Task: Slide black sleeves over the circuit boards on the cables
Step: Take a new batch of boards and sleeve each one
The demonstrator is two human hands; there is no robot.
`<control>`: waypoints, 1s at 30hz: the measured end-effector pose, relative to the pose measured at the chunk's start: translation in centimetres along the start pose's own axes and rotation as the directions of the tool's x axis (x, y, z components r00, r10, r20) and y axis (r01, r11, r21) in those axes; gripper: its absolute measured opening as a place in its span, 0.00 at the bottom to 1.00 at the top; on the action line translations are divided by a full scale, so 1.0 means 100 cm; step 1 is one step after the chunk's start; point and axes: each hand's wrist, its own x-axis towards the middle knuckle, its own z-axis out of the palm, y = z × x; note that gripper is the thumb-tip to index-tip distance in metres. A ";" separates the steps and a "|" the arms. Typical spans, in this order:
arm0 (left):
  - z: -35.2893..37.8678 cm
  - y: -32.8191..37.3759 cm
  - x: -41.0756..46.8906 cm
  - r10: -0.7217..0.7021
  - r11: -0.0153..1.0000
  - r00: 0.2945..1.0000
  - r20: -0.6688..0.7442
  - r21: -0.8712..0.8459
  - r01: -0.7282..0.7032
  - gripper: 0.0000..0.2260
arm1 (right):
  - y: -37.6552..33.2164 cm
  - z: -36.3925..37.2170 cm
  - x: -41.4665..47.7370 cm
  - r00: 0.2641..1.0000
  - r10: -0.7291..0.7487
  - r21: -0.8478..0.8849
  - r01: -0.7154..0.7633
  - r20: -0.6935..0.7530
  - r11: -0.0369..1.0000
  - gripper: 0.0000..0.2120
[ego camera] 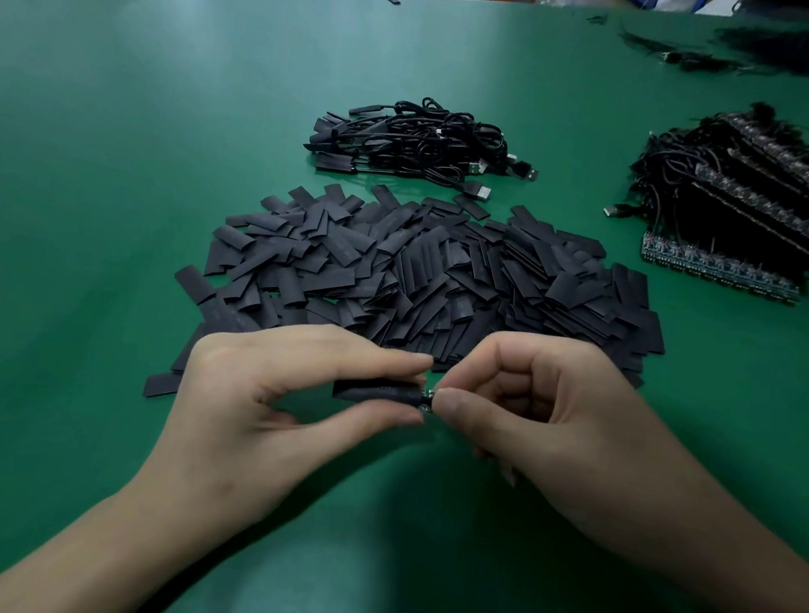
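The green work table [105, 171] fills the view, and a wide heap of loose black sleeves [422, 268] lies just beyond the hands at twelve o'clock. A stack of bare circuit boards with cables [757, 205] sits at two o'clock from it. Farther off at twelve o'clock is a smaller pile of USB cables already sleeved [411, 140]. The left hand [271, 392] pinches one black sleeve [375, 391] between thumb and forefinger, gripping near its right-hand mouth, with the other fingers loosely tucked. The right hand [546, 413], at three o'clock from the sleeve, pinches the exposed end of a small circuit board [426, 404] with thumb and forefinger, the remaining fingers curled; its cable is hidden behind that hand. Only a sliver of board shows outside the sleeve's mouth, so the sliding looks nearly done. To finish well, the left pinch should probably ease at the flat faces and squeeze the edges, so the mouth bows open rather than clamping the board. The right hand should push straight along the sleeve's axis, not at a slant, lest a corner catch. The board ought to end up covered and centred.
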 end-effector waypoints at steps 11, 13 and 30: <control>0.001 0.001 0.000 0.007 0.999 1.000 -0.027 0.031 -0.006 0.12 | 0.003 -0.004 0.002 1.000 -0.012 0.091 0.011 0.010 0.996 0.09; 0.000 0.001 0.000 0.001 0.999 0.999 -0.034 0.035 0.000 0.12 | 0.002 -0.005 0.003 1.000 -0.009 0.058 0.007 0.029 0.998 0.06; 0.004 0.005 -0.001 -0.081 0.971 0.968 -0.236 0.202 0.130 0.15 | 0.011 0.024 -0.006 0.869 -0.403 -0.360 0.292 -0.287 0.886 0.02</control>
